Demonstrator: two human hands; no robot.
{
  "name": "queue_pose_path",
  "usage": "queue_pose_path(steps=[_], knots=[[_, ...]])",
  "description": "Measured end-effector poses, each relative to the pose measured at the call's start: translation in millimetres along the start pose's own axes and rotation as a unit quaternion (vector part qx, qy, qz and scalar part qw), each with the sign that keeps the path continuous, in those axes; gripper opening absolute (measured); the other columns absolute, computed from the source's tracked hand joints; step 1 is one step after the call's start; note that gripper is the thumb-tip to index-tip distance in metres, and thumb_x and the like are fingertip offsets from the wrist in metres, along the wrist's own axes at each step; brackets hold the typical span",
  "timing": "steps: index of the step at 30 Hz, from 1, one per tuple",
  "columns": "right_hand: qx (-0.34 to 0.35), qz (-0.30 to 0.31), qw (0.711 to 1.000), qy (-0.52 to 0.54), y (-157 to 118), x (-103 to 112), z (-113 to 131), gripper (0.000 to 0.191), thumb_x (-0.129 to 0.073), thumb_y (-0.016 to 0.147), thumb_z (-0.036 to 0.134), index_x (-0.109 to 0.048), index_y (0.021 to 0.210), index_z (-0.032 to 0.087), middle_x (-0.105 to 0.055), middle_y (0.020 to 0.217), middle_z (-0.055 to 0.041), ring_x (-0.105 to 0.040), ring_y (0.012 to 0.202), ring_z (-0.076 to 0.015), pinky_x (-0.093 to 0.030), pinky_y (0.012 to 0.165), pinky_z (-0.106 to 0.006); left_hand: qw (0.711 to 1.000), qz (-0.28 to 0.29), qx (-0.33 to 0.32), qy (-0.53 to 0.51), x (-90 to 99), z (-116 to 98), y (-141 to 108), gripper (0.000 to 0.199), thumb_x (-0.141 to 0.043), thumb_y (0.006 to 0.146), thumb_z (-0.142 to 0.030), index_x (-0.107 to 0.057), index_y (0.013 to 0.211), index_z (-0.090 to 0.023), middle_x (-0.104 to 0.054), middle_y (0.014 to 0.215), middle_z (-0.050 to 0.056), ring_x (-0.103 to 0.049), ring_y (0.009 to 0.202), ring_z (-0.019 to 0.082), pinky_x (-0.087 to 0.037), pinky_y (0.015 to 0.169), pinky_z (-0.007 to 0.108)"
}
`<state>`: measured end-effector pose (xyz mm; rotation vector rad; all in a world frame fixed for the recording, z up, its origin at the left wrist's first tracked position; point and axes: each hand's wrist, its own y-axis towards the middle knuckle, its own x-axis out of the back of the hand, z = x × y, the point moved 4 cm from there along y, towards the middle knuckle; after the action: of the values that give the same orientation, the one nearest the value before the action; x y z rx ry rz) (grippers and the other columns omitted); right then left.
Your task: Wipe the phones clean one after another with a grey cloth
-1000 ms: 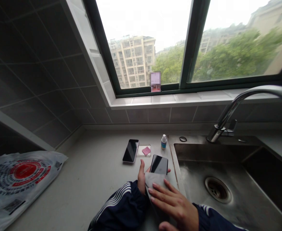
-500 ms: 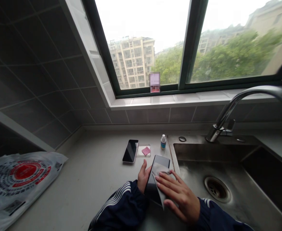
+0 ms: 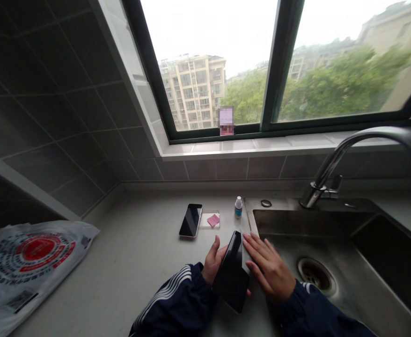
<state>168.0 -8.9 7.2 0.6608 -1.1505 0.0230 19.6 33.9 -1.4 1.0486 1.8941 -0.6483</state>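
A dark smartphone [image 3: 231, 278] rests tilted in my left hand [image 3: 215, 262], whose thumb stands up off its left edge while a fingertip shows at the far edge. My right hand [image 3: 270, 267] presses a grey cloth [image 3: 245, 261] along the right edge of that phone, fingers close together. Most of the cloth is hidden under the palm and behind the phone. Beyond my hands, a second phone [image 3: 191, 220] lies on the counter. Beside it is a clear case [image 3: 205, 223] with a pink square [image 3: 213, 220] on it. A small white-capped bottle [image 3: 238, 208] stands upright near the sink.
On the right is a steel sink [image 3: 282, 224] with an arched faucet [image 3: 326, 164]. A white plastic bag [image 3: 33, 267] with red print lies at the left of the counter [image 3: 131, 252]. The tiled window sill [image 3: 198, 149] runs along the back.
My right hand has slid with the cloth from the phone's screen to its right edge. The phone has tipped over toward the right, and its dark screen is now uncovered.
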Motion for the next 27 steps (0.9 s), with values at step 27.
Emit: queue_pose_path(steps=[27], knots=[[0.136,0.075,0.983,0.096,-3,4,65,0.062,-0.041,0.096,0.047,-0.032,0.149,0.015,-0.037,0.150,-0.0102,-0.024,0.143,-0.0291,-0.005,0.118,-0.051,0.993,-0.104,-0.040,-0.045,4.8,2,6,0.092,-0.030,0.079,-0.079,-0.052,0.130,-0.005,-0.068,0.104,0.020,-0.065,0.098,0.031,-0.043,0.094,0.042]])
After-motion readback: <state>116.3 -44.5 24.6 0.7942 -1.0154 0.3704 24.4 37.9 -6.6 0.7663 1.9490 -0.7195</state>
